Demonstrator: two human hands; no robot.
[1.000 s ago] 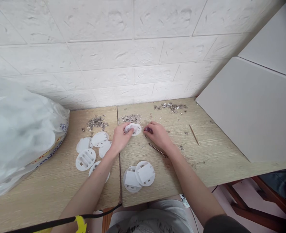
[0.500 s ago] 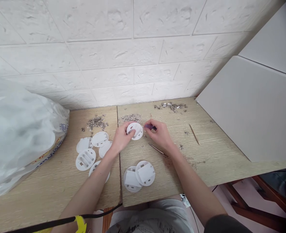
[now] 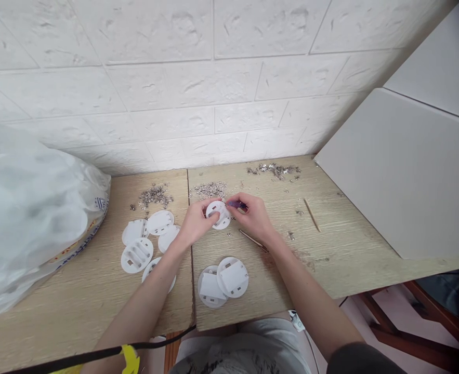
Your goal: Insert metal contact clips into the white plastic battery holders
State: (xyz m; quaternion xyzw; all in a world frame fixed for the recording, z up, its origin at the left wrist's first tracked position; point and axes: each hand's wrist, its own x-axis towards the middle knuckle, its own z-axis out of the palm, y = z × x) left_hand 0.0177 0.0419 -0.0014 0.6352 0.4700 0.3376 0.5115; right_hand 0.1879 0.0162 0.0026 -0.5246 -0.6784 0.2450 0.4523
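A round white plastic battery cover (image 3: 222, 210) with slots is gripped by my left hand (image 3: 198, 222), its thumb lying over the disc's face. My right hand (image 3: 252, 214) is closed on a small purple-handled tool (image 3: 237, 205), perhaps a screwdriver, with its tip at the disc's right edge. The tip and whatever it touches are too small to make out. Just below my right hand, metal tweezers (image 3: 253, 241) lie on the wooden table. Two more white discs (image 3: 232, 277) overlap near the front edge, and several others (image 3: 136, 255) lie left of my left forearm.
Small metal parts lie in piles at the back left (image 3: 156, 195), back middle (image 3: 210, 189) and back right (image 3: 275, 170). A thin wooden stick (image 3: 312, 214) rests at the right. A bulging plastic bag (image 3: 38, 218) stands at the left, a grey-white panel (image 3: 404, 182) at the right.
My left hand has tilted the disc and shifted it slightly right and down. The right hand has moved a little left with the tool, its tip now against the disc's edge.
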